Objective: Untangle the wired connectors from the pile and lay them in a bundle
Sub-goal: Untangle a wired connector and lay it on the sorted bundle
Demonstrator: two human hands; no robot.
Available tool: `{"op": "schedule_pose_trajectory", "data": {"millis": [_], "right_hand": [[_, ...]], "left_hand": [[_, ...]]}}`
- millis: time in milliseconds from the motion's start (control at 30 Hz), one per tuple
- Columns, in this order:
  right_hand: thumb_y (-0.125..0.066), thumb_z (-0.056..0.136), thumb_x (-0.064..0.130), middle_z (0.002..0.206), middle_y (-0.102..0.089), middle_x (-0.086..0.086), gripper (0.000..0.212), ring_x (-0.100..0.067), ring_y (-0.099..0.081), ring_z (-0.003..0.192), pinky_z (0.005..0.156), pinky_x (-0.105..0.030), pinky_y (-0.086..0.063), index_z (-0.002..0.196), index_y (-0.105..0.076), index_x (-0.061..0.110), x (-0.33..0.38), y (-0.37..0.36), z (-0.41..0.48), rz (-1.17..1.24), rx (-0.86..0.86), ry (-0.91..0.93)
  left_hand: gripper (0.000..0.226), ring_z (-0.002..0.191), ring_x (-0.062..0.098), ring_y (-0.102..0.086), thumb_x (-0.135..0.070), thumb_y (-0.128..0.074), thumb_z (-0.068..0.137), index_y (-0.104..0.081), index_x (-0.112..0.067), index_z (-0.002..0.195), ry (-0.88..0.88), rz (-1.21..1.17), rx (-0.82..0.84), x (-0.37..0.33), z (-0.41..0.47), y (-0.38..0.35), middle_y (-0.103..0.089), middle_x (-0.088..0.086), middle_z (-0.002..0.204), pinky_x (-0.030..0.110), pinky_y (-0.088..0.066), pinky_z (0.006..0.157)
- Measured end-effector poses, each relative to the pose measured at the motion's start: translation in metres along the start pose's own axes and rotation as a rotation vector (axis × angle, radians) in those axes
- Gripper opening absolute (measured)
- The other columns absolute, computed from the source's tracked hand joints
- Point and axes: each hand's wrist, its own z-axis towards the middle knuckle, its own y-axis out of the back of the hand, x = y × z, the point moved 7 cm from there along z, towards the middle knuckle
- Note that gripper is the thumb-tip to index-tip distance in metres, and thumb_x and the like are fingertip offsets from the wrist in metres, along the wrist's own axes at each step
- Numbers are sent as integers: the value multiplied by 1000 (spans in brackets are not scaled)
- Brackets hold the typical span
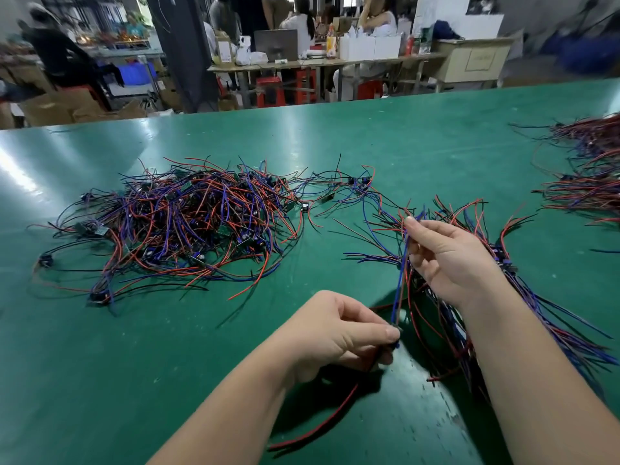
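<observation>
My left hand (339,333) pinches the plug end of one wired connector (401,286), its body mostly hidden under my thumb; my right hand (448,260) pinches the same wires higher up; the tangled pile (188,226) lies beyond my left hand; the bundle (449,333) lies under my right forearm, partly covered; further wires (590,182) past my right hand are cut off at the edge.
</observation>
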Motion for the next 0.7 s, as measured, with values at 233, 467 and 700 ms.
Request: {"op": "schedule_pose_trajectory", "data": {"millis": [233, 467, 700], "right_hand": [[-73, 79, 15, 47, -57, 4, 23, -5, -51, 40, 38, -14, -42, 67, -54, 13, 6, 11, 2, -79, -71, 62], [-59, 93, 26, 37, -43, 3, 31, -12, -57, 41, 36, -14, -39, 66, -48, 14, 8, 19, 5, -11, -149, 87], [-41, 93, 6, 64, -58, -5, 16, -14, -59, 49, 55, -26, -46, 88, -50, 18, 38, 46, -1, 35, -371, 329]], "left_hand": [[17, 62, 14, -68, -12, -75, 80, -73, -17, 64, 32, 75, 10, 0, -3, 6, -69, 5, 66, 21, -54, 56], [12, 62, 13, -69, -13, -75, 79, -74, -17, 67, -13, 25, 25, -5, -6, 12, -71, 6, 72, 19, -52, 53], [24, 59, 12, -69, -24, -74, 61, -66, -7, 75, -96, -332, -296, -12, 0, 46, -71, 5, 69, 21, -54, 46]]}}
